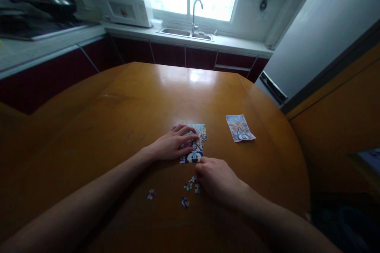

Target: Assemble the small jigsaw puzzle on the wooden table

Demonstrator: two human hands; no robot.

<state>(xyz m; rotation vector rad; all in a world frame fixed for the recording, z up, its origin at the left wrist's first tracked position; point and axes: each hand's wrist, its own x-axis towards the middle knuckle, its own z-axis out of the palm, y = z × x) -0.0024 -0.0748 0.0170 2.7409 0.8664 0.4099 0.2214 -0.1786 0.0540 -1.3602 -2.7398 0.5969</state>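
A small, partly assembled jigsaw puzzle [198, 142] lies on the round wooden table [148, 99]. My left hand [173, 143] rests flat on the puzzle's left side, fingers stretched over it. My right hand [214, 176] sits just below the puzzle's lower right corner, fingers curled down onto the table beside several loose puzzle pieces [190, 185]; whether it holds a piece is hidden. Two more loose pieces lie apart, one [151, 194] to the left and one [185, 202] nearer me.
A printed picture card [240, 127] lies to the right of the puzzle. Behind the table run a counter with a sink and tap [193, 27], a microwave [126, 8] and a stove with a pan [49, 4]. A fridge [314, 43] stands at right.
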